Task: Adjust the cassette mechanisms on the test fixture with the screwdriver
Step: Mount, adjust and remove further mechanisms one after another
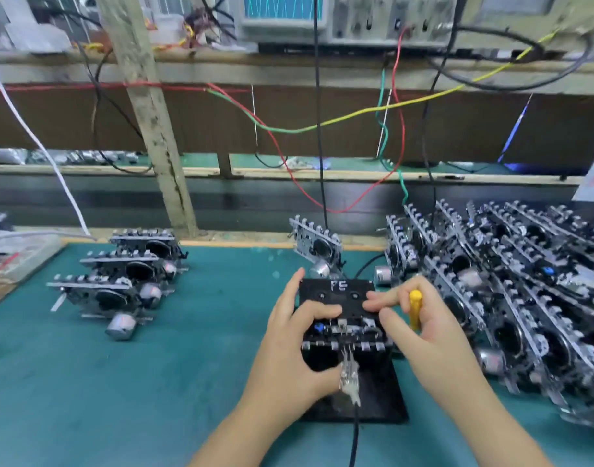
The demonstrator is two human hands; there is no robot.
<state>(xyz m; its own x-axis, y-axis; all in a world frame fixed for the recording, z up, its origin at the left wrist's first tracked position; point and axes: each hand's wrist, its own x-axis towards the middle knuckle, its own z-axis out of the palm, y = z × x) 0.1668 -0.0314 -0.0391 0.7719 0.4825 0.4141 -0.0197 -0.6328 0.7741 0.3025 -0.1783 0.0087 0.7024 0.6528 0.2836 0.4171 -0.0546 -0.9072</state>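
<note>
The left hand (289, 335) is gripping the test fixture (348, 332) at lower centre; the right hand (420, 318) is clutching the yellow screwdriver (415, 308) beside it, cassette mechanisms (511, 298) crowding right, green table (188, 365) lying open left.

White handwritten letters "FE" sit on the far edge of the black cassette (336, 294) on the fixture.

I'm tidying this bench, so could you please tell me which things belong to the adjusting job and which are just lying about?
In use:
- black cassette marked FE
- test fixture
- yellow screwdriver, in right hand
- left hand

Lying about:
- three mechanisms, left
- mechanism pile, right
- oscilloscope
</note>
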